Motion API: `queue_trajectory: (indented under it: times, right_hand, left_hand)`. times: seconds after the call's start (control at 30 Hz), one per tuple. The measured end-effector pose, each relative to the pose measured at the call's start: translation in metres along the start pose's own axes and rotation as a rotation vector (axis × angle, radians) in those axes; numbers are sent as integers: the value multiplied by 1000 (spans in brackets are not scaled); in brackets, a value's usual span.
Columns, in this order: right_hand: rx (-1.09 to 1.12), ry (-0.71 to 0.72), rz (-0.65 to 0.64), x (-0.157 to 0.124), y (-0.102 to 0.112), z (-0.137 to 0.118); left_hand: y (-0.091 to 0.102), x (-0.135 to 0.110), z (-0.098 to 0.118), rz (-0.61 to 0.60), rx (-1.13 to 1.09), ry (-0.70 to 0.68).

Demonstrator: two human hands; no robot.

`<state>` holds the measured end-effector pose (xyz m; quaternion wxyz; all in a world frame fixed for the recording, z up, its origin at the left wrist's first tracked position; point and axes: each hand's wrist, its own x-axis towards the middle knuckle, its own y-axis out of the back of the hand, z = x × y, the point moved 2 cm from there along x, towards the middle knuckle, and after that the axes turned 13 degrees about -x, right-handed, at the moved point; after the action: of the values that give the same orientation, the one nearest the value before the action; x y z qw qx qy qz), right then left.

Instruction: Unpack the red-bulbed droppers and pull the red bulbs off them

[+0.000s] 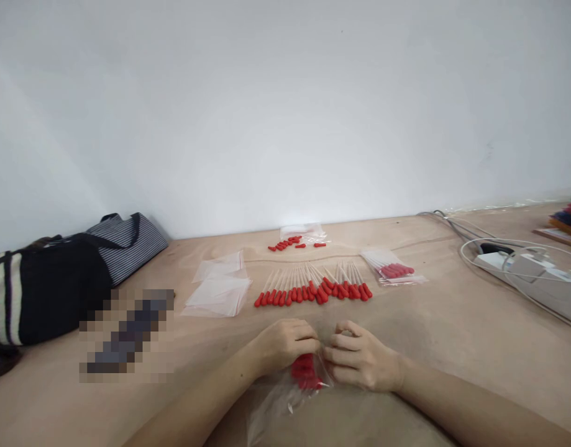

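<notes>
My left hand (287, 344) is closed at the front of the table, its fingers curled at the top edge of a clear plastic bag (276, 406). Several red rubber dropper bulbs (306, 372) show through the bag, below my fingers. Close beside it, my right hand (357, 357) pinches the bag's other side, fingers bent. Just beyond both hands lies a row of glass droppers (308, 292) with red bulbs toward me. Left of the row are flat clear zip bags (217, 295). On its right rests a filled bag of red-bulbed droppers (394, 270).
Loose red bulbs (283, 245) lie near the wall beside another clear bag (304, 231). A black bag (61, 292) and a striped bag (136, 245) stand at the left, near a blurred-out object (131, 335). At right are a white power strip (527, 273) and cables (466, 254).
</notes>
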<state>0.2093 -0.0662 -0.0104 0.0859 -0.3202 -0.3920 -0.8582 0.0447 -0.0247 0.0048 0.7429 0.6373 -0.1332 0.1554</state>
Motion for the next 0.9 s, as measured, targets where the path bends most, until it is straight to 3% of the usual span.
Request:
queue_trajectory:
  times: [0.23,0.43,0.73,0.9]
  right_hand:
    - [-74,-10,-7,-5,-6,-6]
    - [-75,-6,-52,-10,-7,-5]
    - [-86,18,55,-3,-2,1]
    - [-121,122,44,-5,-5,-3]
  left_hand:
    - [-2,-2,3,-21,163,-32]
    - [0,-1,2,-36,161,-104]
    - [-3,-2,0,-32,81,-61]
    - [-2,0,2,-63,102,-79]
